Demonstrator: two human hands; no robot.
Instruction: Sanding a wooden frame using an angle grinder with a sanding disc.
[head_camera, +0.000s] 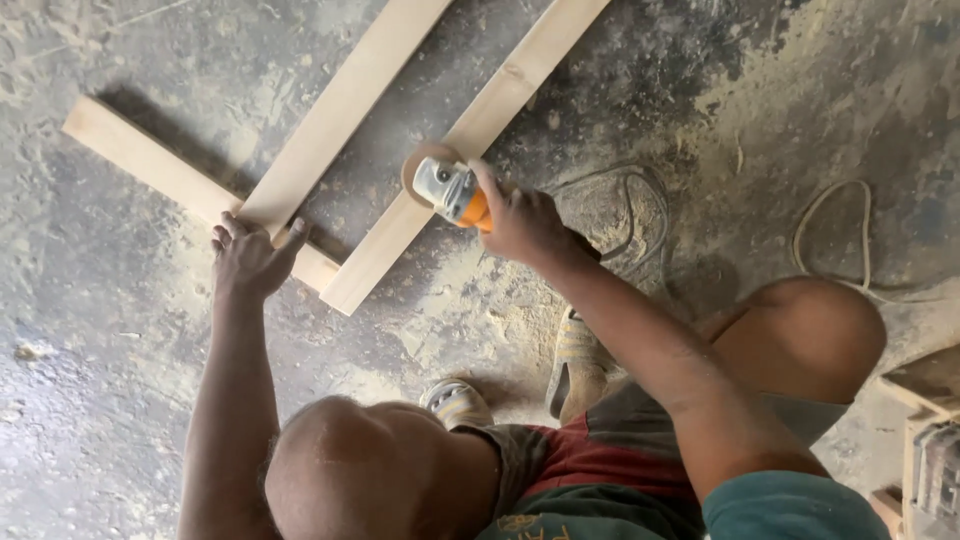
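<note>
Gripping an orange-and-grey angle grinder (455, 192), the right hand (525, 225) held its disc on a pale plank (470, 135) lying on the dusty floor (100, 330); the left hand (248, 258) pressed flat, fingers spread, on the neighbouring plank (340, 110)

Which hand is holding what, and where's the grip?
Right hand grips the orange angle grinder by its body, behind the head, disc on the right plank. Left hand holds nothing; it presses flat where the left plank crosses the crosspiece.

The three planks (500, 95) are pale, matt, bare wood, the angle grinder (452, 190) has a dull grey metal head and glossy orange plastic body, and the concrete floor (120, 330) is rough and dusty.
</note>
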